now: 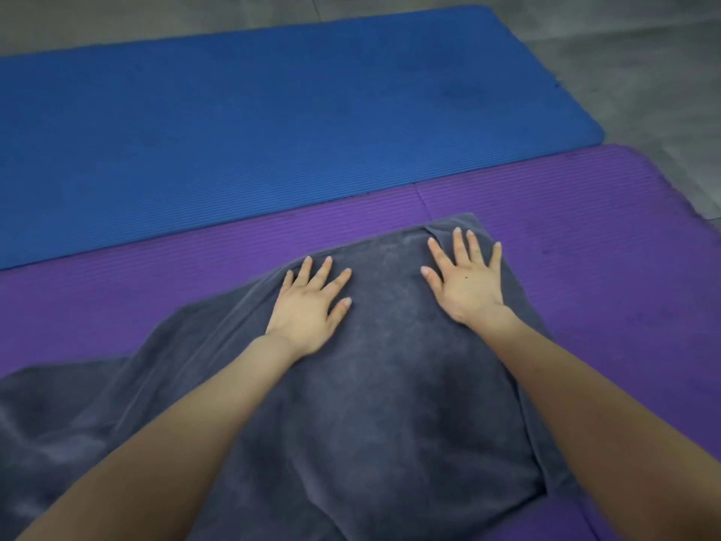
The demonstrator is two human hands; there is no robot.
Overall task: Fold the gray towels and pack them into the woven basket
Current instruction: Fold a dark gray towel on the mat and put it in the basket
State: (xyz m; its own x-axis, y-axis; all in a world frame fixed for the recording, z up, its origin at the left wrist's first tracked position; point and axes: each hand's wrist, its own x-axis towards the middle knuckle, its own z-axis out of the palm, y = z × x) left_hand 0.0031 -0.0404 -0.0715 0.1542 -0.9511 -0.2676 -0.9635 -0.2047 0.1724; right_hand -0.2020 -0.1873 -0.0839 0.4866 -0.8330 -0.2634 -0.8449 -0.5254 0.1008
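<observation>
A dark gray, soft terry towel lies partly folded on the ribbed purple foam mat, its loose part bunched toward the mat's left end. The left hand and right hand both rest flat on the towel, fingers spread straight. A ribbed blue foam mat lies just beyond the purple mat, on the gray floor.

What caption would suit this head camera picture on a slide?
Left hand and right hand press flat on a gray towel spread over a purple mat.
</observation>
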